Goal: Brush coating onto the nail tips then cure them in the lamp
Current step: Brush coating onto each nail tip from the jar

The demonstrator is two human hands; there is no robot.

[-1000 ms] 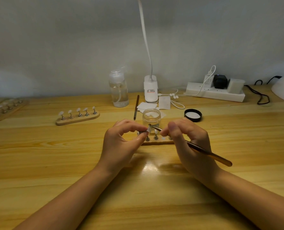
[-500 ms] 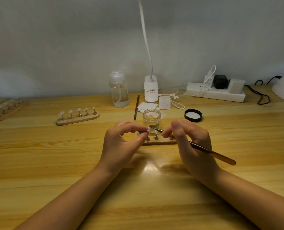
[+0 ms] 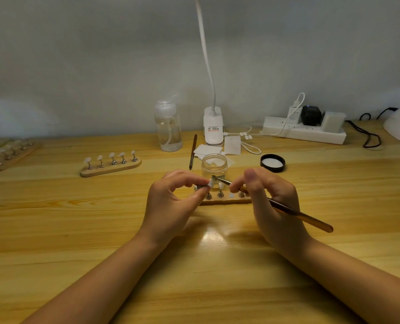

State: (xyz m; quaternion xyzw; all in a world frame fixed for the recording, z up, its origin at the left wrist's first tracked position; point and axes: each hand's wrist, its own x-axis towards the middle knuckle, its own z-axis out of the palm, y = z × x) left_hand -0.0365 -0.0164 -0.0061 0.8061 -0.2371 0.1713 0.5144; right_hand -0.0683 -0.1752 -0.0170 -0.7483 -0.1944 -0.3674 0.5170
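Your left hand (image 3: 171, 204) pinches a nail tip (image 3: 210, 183); your right hand (image 3: 271, 202) grips the brush (image 3: 288, 210). Excess coating could drip onto your fingertips.

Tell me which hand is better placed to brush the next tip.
Right. The right hand grips the brush, its bristles at the tip that the left hand pinches.

Bare table (image 3: 54, 230) flanks both hands; jar (image 3: 214, 165) and stand (image 3: 224, 199) crowd ahead.
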